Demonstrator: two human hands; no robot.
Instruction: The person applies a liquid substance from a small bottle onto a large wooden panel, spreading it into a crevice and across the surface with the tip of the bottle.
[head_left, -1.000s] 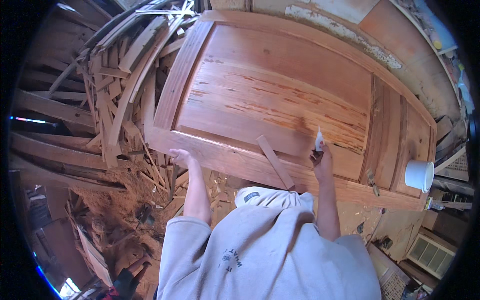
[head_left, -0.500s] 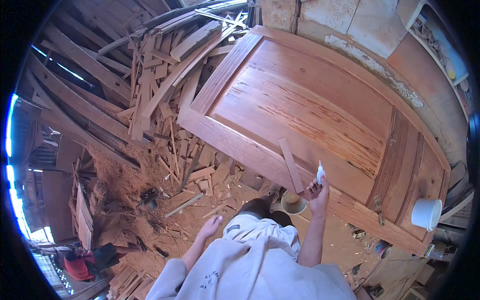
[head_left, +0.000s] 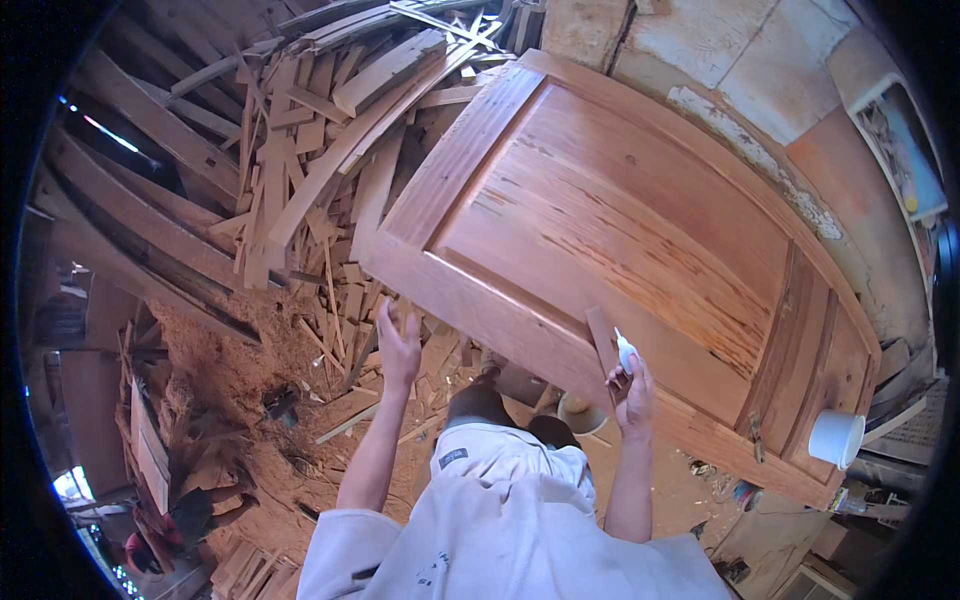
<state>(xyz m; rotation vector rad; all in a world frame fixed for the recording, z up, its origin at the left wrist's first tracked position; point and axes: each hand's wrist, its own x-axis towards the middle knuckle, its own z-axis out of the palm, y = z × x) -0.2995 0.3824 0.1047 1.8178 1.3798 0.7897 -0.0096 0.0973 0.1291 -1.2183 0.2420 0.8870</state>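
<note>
A large panelled wooden door point(head_left: 600, 270) lies in front of me, with dark streaks in the grain of its long panel. My right hand point(head_left: 634, 402) is closed round a small white bottle with a pointed nozzle point(head_left: 626, 354), tip upward, above the door's near edge. Close to that hand a short thin wooden strip point(head_left: 601, 340) lies across the near frame. My left hand point(head_left: 400, 345) is raised off the door's near left corner, fingers apart and holding nothing.
A white tub point(head_left: 836, 438) stands on the door's right end, near a small wooden piece point(head_left: 757, 440). Heaped offcuts point(head_left: 300, 180) and sawdust point(head_left: 220, 350) fill the left. Below the near edge sits a bucket point(head_left: 583, 413). Another person point(head_left: 160, 535) is at lower left.
My left hand has risen forward toward the door's near left corner. The right hand has shifted slightly left and down with the bottle, which now leans left. The head view has turned a little.
</note>
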